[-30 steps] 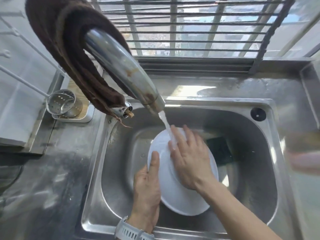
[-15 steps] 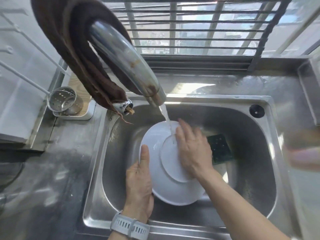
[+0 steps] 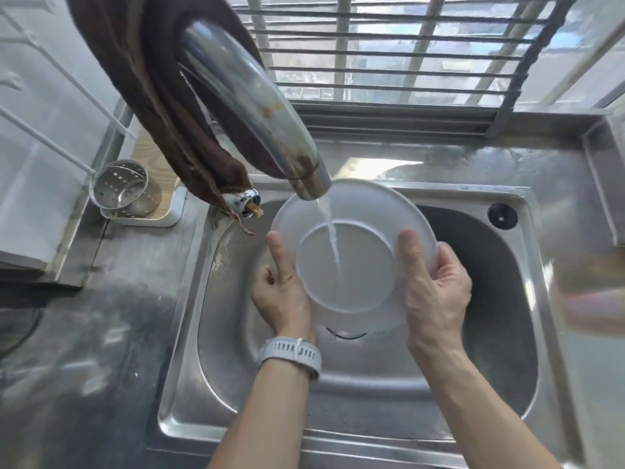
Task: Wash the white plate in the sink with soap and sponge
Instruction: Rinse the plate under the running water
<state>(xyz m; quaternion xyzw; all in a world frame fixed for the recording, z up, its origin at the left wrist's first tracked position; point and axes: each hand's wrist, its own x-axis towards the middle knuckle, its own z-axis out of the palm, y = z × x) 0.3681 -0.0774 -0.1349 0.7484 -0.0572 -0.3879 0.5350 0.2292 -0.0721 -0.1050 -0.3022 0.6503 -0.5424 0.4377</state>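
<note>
White plate at the centre of the frame, held up over the steel sink with its underside and foot ring facing the camera, tilted slightly away. Gripped on both sides. Left hand at the plate's lower left edge, thumb laid up along the rim and pointing toward the top of the frame, remaining fingers hidden behind the plate; white watch strapped around the wrist. Right hand at the right edge, thumb pressed flat on the underside near the foot ring, fingers wrapped around the rim to the far side. Both forearms rising from the bottom of the frame, angled inward toward the plate, the right one longer and steeper.

Thin stream of water falling from the faucet at upper centre, landing inside the foot ring. Brown cloth draped over the faucet neck, hanging down at upper left. Perforated metal cup standing in a small white tray at middle left, on the counter beside the sink. Black round plug on the sink's rim at the upper right corner. Barred window across the top.
</note>
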